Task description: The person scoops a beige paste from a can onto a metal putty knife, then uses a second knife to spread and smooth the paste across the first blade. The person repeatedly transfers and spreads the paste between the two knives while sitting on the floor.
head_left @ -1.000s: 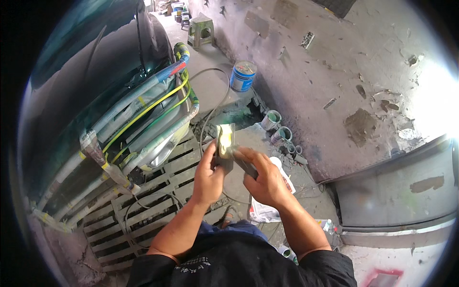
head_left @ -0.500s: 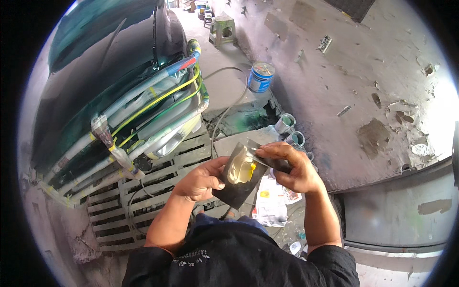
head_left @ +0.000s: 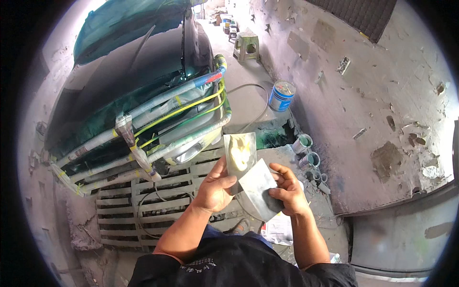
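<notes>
My left hand (head_left: 215,189) grips a flat rectangular plate (head_left: 251,141) by its lower edge, thumb on the near side. A smear of cream and pale yellow filler paste (head_left: 239,158) covers much of the plate's face. Closed round the right end of a flat grey spreader (head_left: 260,189) is my right hand (head_left: 290,193). The spreader's upper corner overlaps the plate's lower right part; whether the two touch, I cannot tell. Both tools are held up in front of my body, above the slatted floor.
At left stands a dark vehicle (head_left: 143,60) whose front bars (head_left: 177,103) are wrapped in paper and tape. Slatted boards (head_left: 114,210) lie beneath. Along the right wall are a blue tin (head_left: 282,95), open cans (head_left: 302,143) and a stool (head_left: 246,47). A hose (head_left: 253,86) crosses the floor.
The spreader has come down off the paste and turned its broad face up. The plate stands more upright. The bright yellow dab no longer shows separately. My view has shifted left.
</notes>
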